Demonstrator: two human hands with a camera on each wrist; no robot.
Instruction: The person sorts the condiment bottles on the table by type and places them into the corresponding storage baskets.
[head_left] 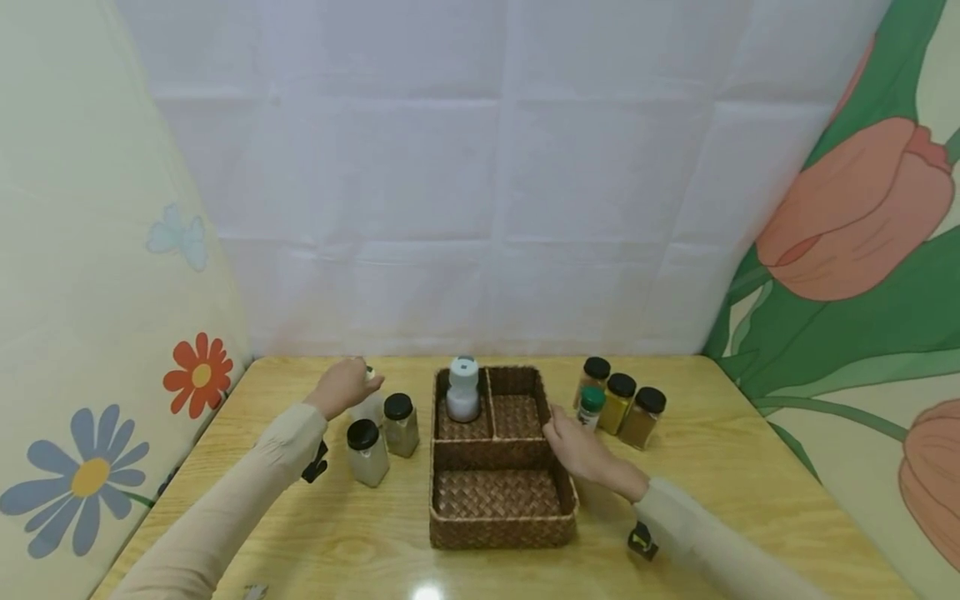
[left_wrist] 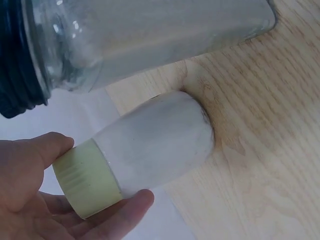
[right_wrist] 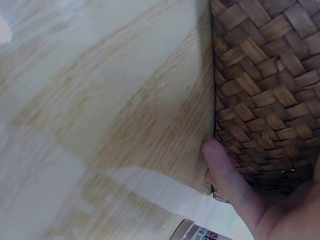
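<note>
Seen from the head camera, a person in cream sleeves works at a wooden table (head_left: 315,542): the left hand (head_left: 343,386) curls over a small white bottle (head_left: 370,402) at the far left, beside two black-capped jars (head_left: 384,439), while the right hand (head_left: 581,450) lies with fingers extended against the right wall of a woven basket (head_left: 501,532). The bottle stands left of the basket, well apart from the right hand, so the left hand is the nearer one by far. A white shaker (head_left: 462,390) stands in the basket's far-left compartment, and four spice jars (head_left: 619,404) cluster just beyond the right hand. From the left wrist, thumb and fingers (left_wrist: 125,212) pinch the bottle's pale yellow cap (left_wrist: 86,178); its long axis runs away from the palm to its base on the table, a glass jar (left_wrist: 150,35) close alongside. From the right wrist, a straight thumb (right_wrist: 227,175) presses the basket's weave (right_wrist: 260,90) at the table's edge.
</note>
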